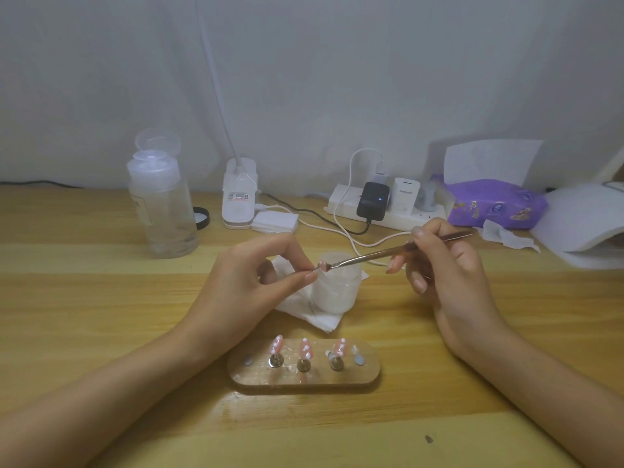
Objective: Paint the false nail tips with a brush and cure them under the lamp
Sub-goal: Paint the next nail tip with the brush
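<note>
**Head view, nail-painting station, read left to right.**

- **10 o'clock:** a pump-top bottle [162,204] of clear liquid stands on the worktop [84,298] with its lid flipped up. A black cap [202,217] lies just beside it, at its 3 o'clock.
- **11 o'clock:** a white clip-base desk lamp [239,197] stands against the wall. A stack of white pads [276,221] lies just beside its base.
- **Centre:** the left hand [246,282] has its grip closed, thumb and forefinger pinching the small stem of a pink nail tip [322,264].
- **6 o'clock:** a wooden holder [304,380] lies between the forearms. It carries three painted tips [305,347], pink with white dots, upright on metal stands.
- **Task item:** the held nail tip sits over the mouth of a frosted jar [332,292], which stands on a folded tissue [320,320].
- **Brush:** the head of the brush [371,255] meets the nail tip from its 3 o'clock. The metal handle slants up toward 2 o'clock.
- **1 o'clock:** a power strip [398,219] holds a black adapter [372,201] and a white charger [405,194].
- **3 o'clock of the jar:** the right hand [449,278] has its grip closed on the brush handle, held between thumb and fingers.
- **2 o'clock:** a purple tissue pack [493,204] lies by the wall.
- **Far right:** a white hooded lamp [584,224] is cut by the frame edge.
</note>
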{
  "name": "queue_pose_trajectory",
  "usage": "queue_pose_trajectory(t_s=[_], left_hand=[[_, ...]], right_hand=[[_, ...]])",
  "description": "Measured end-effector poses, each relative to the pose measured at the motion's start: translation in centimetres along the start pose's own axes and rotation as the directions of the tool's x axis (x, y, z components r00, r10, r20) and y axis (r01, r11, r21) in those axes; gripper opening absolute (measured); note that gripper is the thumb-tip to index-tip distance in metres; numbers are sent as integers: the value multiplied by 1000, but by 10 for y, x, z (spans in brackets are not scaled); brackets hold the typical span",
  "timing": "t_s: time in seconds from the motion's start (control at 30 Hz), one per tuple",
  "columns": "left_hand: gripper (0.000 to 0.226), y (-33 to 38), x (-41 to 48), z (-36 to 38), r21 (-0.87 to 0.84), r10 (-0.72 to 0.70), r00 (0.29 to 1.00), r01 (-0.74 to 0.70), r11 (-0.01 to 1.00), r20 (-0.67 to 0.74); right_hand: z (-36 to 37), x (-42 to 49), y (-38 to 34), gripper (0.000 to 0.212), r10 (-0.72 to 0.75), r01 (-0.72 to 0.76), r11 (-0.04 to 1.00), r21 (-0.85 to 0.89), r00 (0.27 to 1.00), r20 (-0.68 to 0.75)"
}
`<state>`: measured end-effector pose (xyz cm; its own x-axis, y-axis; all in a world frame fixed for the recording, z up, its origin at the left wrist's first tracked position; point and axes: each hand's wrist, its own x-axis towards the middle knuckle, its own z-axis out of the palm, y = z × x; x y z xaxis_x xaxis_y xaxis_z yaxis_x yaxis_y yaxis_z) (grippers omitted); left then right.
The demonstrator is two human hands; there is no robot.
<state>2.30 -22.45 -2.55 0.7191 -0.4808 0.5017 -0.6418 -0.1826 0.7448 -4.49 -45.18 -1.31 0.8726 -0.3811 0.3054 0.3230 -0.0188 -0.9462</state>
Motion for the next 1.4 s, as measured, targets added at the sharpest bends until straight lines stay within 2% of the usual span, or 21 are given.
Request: queue_pose_trajectory(t_s=[0.13,0.23,0.37,0.53,0.67,0.73,0.87,1.07,1.17,1.23,1.4], left_hand=[[12,0,1,0,2,9,1000,-9,1000,1],[15,0,1,1,16,20,1000,-20,1000,-1],[15,-1,1,1,30,25,1000,-25,999,-8],[15,-1,2,1,24,32,999,-32,999,-5],[14,-2,2,1,13,23,1000,-23,1000,-8],[14,-2,2,1,7,19,1000,-19,1000,-6],[16,-1,2,1,1,15,1000,-15,1000,-8],[15,-3,0,1,-2,-3,1000,3,1000,-4],[13,-1,1,0,-3,0,1000,0,1000,4],[13,-2,1,0,-16,-6,1000,6,1000,5],[12,-2,2,1,-53,-24,1000,24,998,9]], right_hand=[[0,0,-1,35,-7,7,997,82,1000,-3],[2,-1,-1,29,-2,1,999,36,999,36],[-1,1,0,28,34,-34,999,2,999,-35],[2,-1,0,28,-47,43,998,55,997,56],[0,0,0,26,-27,26,999,-22,1000,-16],[-1,0,-1,27,-37,37,999,-1,999,-27],[2,-3,-2,27,-109,107,994,30,992,59],[-1,-1,-1,28,-70,69,997,-18,997,-28],[1,-2,-2,28,-111,110,993,43,994,21],[2,-3,-2,26,-115,114,993,22,992,52],[0,-1,-1,27,-63,62,998,-25,998,-22]])
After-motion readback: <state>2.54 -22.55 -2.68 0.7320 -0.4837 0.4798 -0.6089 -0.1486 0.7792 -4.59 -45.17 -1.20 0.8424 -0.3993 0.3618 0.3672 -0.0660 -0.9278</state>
